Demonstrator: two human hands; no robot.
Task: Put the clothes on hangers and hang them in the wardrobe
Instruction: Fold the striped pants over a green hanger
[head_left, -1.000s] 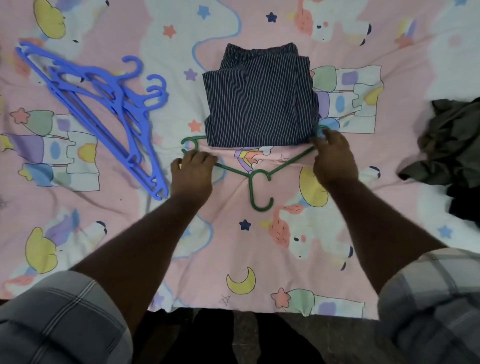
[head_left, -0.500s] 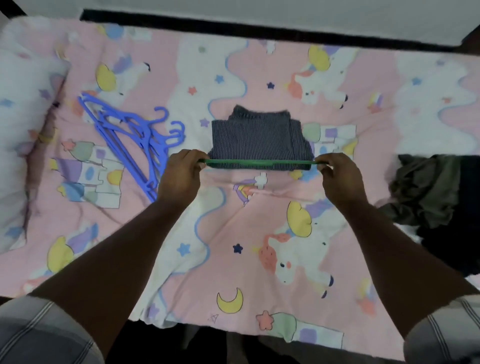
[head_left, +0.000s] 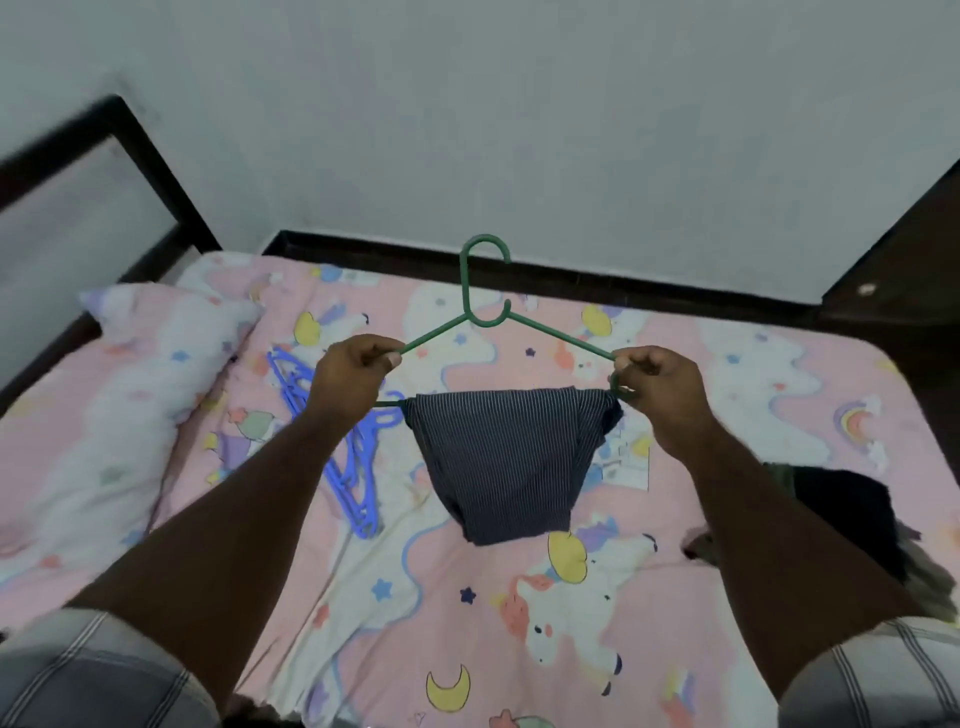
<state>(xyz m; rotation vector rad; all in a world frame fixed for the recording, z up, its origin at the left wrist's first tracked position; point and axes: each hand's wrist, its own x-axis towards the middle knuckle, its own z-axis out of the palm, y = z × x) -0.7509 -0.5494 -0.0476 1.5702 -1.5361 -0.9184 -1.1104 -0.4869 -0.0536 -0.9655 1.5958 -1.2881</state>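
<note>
My bed (head_left: 779, 597) fills the lower view, covered by a pink sheet (head_left: 363, 649) printed with unicorns, stars, moons and castles, its dark frame (head_left: 649, 291) running along the grey wall. A pillow (head_left: 156, 353) in matching fabric lies at the left end. Just right of it, a loose stack of blue hangers (head_left: 343, 467) rests on the sheet. At the right edge, a heap of dark clothes (head_left: 841, 509) lies crumpled, partly hidden behind my forearm.
</note>
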